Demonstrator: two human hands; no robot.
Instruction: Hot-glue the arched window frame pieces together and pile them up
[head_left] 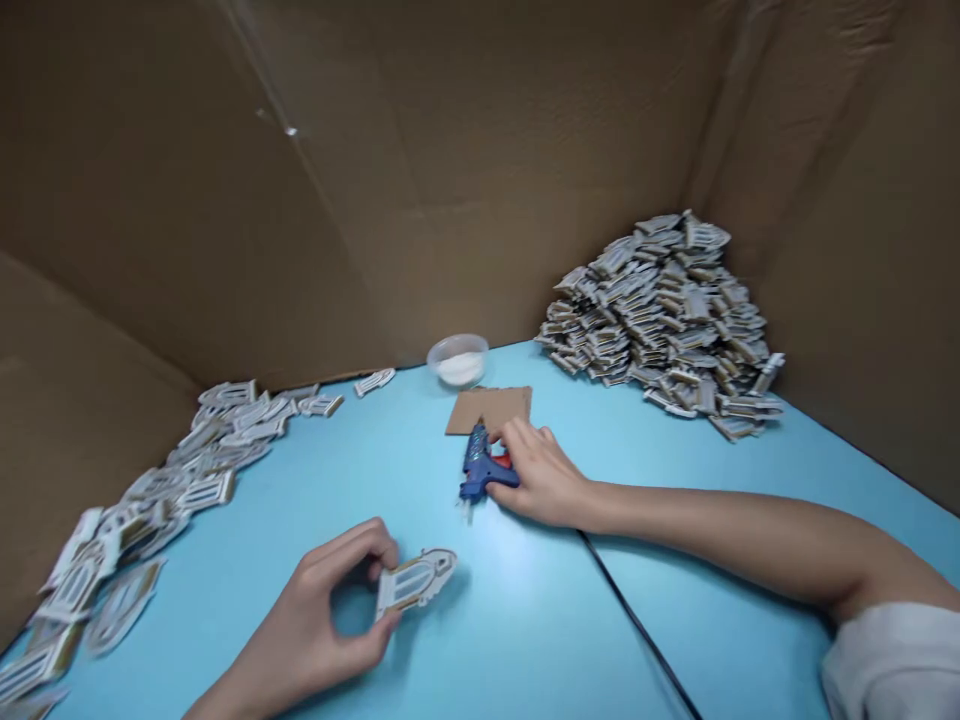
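Observation:
Between the thumb and fingers of my left hand (322,605) is a small white window-shaped piece (417,580) with a pointed arch, pinched by its flat end just above the blue table. My right hand (541,472) has its fingers round the handle of a blue glue gun (478,465) with a red trigger. The glue gun lies on its side, its nozzle pointing away from me and reaching over the near edge of a brown cardboard square (491,408). A black cord (637,625) runs from under my right wrist towards the front edge.
A clear bowl (458,362) with white contents stands behind the cardboard square. Many similar pieces form a tall heap (667,310) at the back right. More lie in a loose row (161,500) along the left. Cardboard walls (420,200) enclose the blue table (360,450).

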